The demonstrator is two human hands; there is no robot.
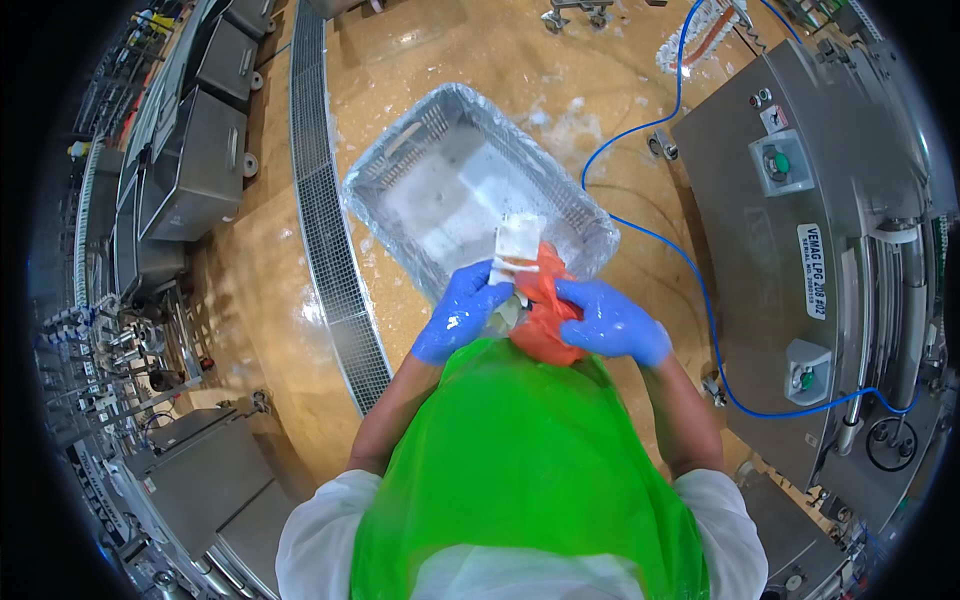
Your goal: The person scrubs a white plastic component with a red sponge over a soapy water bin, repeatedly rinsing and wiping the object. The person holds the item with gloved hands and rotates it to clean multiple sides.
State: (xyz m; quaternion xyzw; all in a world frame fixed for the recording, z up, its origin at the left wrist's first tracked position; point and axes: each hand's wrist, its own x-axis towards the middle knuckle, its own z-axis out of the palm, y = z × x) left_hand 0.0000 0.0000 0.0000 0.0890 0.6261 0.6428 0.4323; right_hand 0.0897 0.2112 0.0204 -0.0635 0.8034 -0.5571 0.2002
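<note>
Both my hands wear blue gloves and meet in front of my green apron, above the near edge of a grey crate (pixel 460 170). My left hand (pixel 462 310) is closed around a white flat piece (pixel 519 238) with a squarish upper end and narrow strips below it. In my right hand (pixel 612 318) is a crumpled orange-red sheet (pixel 545 312), thin like a plastic bag or film. It bunches between the hands and hangs toward the apron. Some pale, greenish material (pixel 507 316) shows between the two, too small to name. The crate looks wet and foamy inside.
A metal drain grate (pixel 325 190) runs along the wet tan floor on the left. Beyond it stand wheeled steel bins (pixel 190 165). A large steel machine (pixel 770 240) fills the right side, and a blue hose (pixel 690 262) loops across the floor toward it.
</note>
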